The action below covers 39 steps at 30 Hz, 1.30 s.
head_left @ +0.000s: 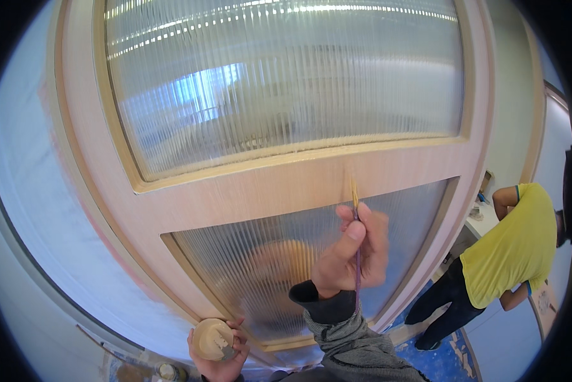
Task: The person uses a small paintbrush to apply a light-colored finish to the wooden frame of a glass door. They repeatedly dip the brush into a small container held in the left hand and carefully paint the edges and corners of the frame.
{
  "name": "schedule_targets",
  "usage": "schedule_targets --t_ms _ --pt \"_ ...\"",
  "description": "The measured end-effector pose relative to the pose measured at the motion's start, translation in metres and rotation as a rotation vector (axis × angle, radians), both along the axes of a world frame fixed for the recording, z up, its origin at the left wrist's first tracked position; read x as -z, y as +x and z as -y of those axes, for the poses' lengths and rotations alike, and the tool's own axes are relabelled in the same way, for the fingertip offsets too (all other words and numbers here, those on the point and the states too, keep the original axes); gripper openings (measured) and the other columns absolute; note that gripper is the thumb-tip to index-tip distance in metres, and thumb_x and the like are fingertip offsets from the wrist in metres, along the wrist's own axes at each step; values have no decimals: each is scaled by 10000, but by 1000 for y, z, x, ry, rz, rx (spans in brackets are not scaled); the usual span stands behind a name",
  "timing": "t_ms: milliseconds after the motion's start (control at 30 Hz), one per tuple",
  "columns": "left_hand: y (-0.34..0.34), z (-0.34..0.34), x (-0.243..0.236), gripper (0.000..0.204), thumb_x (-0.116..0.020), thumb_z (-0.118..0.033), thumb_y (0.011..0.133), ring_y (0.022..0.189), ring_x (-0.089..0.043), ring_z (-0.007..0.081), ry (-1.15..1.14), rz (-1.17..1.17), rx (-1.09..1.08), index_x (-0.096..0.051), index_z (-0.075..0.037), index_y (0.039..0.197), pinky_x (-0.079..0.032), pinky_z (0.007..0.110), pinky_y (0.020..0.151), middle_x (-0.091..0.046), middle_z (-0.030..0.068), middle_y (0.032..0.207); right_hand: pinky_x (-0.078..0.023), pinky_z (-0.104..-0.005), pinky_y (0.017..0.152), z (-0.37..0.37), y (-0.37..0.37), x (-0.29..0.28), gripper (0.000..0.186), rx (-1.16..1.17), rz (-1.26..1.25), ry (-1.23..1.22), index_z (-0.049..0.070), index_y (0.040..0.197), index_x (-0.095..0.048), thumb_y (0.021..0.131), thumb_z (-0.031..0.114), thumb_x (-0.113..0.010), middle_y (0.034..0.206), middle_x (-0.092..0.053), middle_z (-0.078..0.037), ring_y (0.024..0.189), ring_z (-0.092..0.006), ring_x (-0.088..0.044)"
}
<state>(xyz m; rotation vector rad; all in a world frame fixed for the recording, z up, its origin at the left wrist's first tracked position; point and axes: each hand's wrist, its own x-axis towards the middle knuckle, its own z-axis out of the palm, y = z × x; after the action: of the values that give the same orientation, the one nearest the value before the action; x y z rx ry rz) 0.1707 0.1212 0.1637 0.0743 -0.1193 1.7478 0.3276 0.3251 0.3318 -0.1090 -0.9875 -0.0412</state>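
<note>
My right hand (353,251) pinches a thin purple-handled brush (356,207), its bristle end raised in front of the pale wooden middle rail (267,184) of a framed panel. Whether the tip touches the wood I cannot tell. Above the rail is a ribbed glass pane (286,83); below it, behind my right hand, is a lower ribbed pane (235,267). Near the lower left of the frame, my left hand (216,360) grips a small cup (209,337) with a beige substance in it.
A person in a yellow shirt (508,248) stands bent at the right beside a white counter (480,226) with small items. Blue floor covering (454,350) with debris lies below. White sheeting (31,191) borders the frame at left; tools and containers (165,372) sit at the bottom left.
</note>
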Motion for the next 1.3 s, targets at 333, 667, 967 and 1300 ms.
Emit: schedule_targets --t_ms 333,667,967,1300 --pt "7 -2 -3 935 -568 -570 900 1076 -534 276 -81 -6 -91 -244 128 1431 -482 387 835 -520 156 1261 -491 -332 594 29 -5 43 120 -310 426 200 46 1050 -630 943 89 -600 822 -638 -135 651 -190 -586" --pt "19 -9 -10 652 -390 -556 989 1119 -578 359 44 -25 -164 -532 -27 1343 -493 458 861 -528 226 1360 -523 -324 617 42 -31 45 186 -978 1006 96 -30 881 -725 705 -81 -761 742 -690 -114 671 -244 -656" --pt "16 -9 -5 564 -393 -524 997 1160 -592 292 -12 -87 -240 -593 -90 1297 -481 490 944 -628 118 1272 -506 -329 618 51 -66 71 129 -948 1321 58 -6 809 -706 742 19 -814 752 -651 -94 694 -254 -629" --pt "19 -10 -13 540 -398 -524 1004 987 -629 225 -63 -18 -271 -622 -68 1188 -486 397 917 -666 105 1081 -526 -353 679 52 -73 80 138 -894 1433 54 17 821 -718 761 94 -814 795 -667 -90 759 -255 -644"
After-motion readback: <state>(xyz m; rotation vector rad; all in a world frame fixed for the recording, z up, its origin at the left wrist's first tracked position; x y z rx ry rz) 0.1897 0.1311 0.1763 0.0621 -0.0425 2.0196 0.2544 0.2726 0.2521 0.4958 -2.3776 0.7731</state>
